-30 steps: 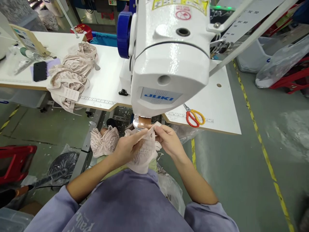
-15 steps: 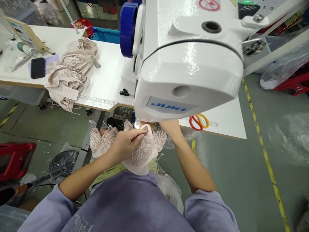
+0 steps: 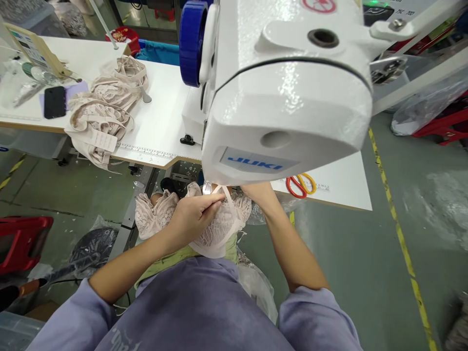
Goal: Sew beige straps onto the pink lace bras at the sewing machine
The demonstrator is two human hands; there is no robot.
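Note:
A white JUKI sewing machine (image 3: 285,97) fills the upper middle of the head view. Just under its head, my left hand (image 3: 195,214) pinches the edge of a pale pink lace garment (image 3: 219,231), which hangs down onto my lap. My right hand (image 3: 256,191) reaches under the machine head; its fingers are hidden there. A narrow strap of the garment runs up toward the needle area.
A pile of similar pink lace garments (image 3: 106,112) lies on the white table (image 3: 157,122) at the left, beside a black phone (image 3: 54,101). Red and yellow scissors (image 3: 302,185) rest on the table edge at the right. A red crate (image 3: 22,241) stands on the floor.
My head has come closer to the machine. My right hand has gone from in front of the garment up under the machine head, while the left hand keeps its pinch on the lace.

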